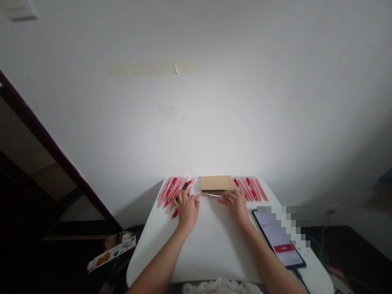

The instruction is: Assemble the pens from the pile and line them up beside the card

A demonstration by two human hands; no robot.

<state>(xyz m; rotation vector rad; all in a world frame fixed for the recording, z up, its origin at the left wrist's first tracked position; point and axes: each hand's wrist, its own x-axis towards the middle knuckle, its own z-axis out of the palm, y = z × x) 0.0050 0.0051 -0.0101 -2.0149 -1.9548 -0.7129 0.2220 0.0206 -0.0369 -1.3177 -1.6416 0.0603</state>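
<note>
My left hand (187, 208) rests on the white table (211, 245) at the near edge of a pile of several pink and red pens (174, 190), its fingers curled among them; whether it grips one is unclear. My right hand (236, 204) pinches a thin pen part (213, 195) that points left, just in front of a flat brown cardboard box (216, 183). Another group of several red and pink pens (251, 188) lies to the right of the box, beside my right hand.
A phone or tablet (277, 239) with a lit screen lies on the table's right side, a cable running off its near end. A white wall stands right behind the table. A printed carton (112, 252) lies on the dark floor at the left.
</note>
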